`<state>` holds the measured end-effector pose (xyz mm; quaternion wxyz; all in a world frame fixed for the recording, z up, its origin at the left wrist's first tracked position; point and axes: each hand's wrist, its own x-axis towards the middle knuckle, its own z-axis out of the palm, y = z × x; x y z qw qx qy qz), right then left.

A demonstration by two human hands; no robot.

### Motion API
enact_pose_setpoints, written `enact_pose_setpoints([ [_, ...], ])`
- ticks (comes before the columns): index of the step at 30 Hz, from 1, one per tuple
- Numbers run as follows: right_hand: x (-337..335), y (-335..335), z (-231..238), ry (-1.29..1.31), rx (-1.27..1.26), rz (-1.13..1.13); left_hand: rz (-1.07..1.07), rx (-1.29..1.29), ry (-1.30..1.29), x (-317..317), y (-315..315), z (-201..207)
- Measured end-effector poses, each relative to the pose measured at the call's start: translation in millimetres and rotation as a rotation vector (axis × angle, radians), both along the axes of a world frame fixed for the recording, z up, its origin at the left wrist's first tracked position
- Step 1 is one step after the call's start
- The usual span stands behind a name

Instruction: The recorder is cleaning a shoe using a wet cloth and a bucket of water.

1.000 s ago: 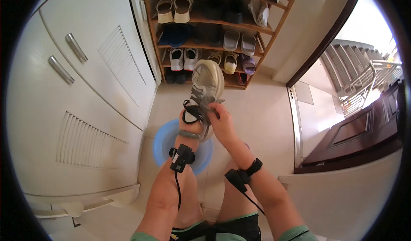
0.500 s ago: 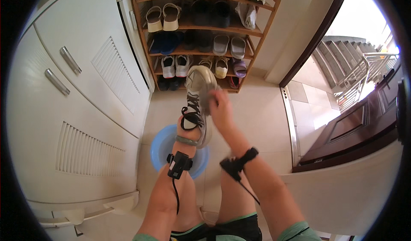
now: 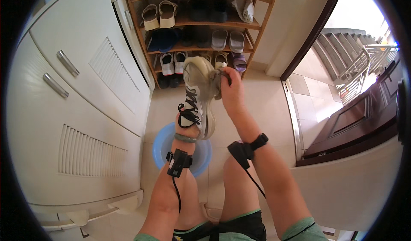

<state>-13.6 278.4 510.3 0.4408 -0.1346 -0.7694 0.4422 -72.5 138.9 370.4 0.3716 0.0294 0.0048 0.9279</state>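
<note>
The white cabinet [image 3: 34, 134] fills the left of the frame; the blue basin [image 3: 158, 144] sits on the floor at centre, below the shoe and partly hidden by the left forearm; its rim shows on both sides of that forearm.

The left hand [image 3: 187, 127] is at the heel end of the shoe [image 3: 198, 80], just left of frame centre; its fingers are hidden by the shoe, so whether they are closed or spread inside it cannot be told; a grey band [image 3: 185, 138] circles the wrist, with a black wrist unit [image 3: 180, 163] below it.

The shoe is raised, in the centre of the frame; its long axis runs nearly vertical in the picture, toe toward the upper edge, heel toward the lower edge and slightly to the right; the black laces [image 3: 191, 104] lie on its left part, the pale sole edge along its right; the toe overlaps the lower part of the shoe rack [image 3: 266, 10] at upper centre.

The grey cloth [image 3: 216, 80] lies at the right edge of the shoe near the toe, apparently touching it; the right hand [image 3: 232, 91] has thumb and fingers pinched on this cloth, just right of the shoe; the two hands are apart, the right nearer the toe, the left nearer the heel.

The dark door [image 3: 355, 121] stands at the right of the frame.
</note>
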Motion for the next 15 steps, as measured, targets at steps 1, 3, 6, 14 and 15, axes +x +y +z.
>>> enact_pose_setpoints([
  [1, -4, -2, -13, -0.010, 0.020, -0.008, -0.007, 0.011, -0.001, 1, 1, 0],
  [3, 3, -18, -37, -0.054, 0.152, 0.019, -0.015, 0.037, 0.004, 2, -2, -2],
  [6, 25, -54, -69, -0.155, -0.001, 0.031, -0.029, 0.081, 0.022, 1, -11, -6],
  [14, 61, -48, -89, -0.338, -0.272, 0.236, -0.080, 0.223, 0.076, -4, -20, 10],
  [15, 60, -47, -82, -0.334, -0.275, 0.242, -0.085, 0.240, 0.080, -6, -22, 15],
])
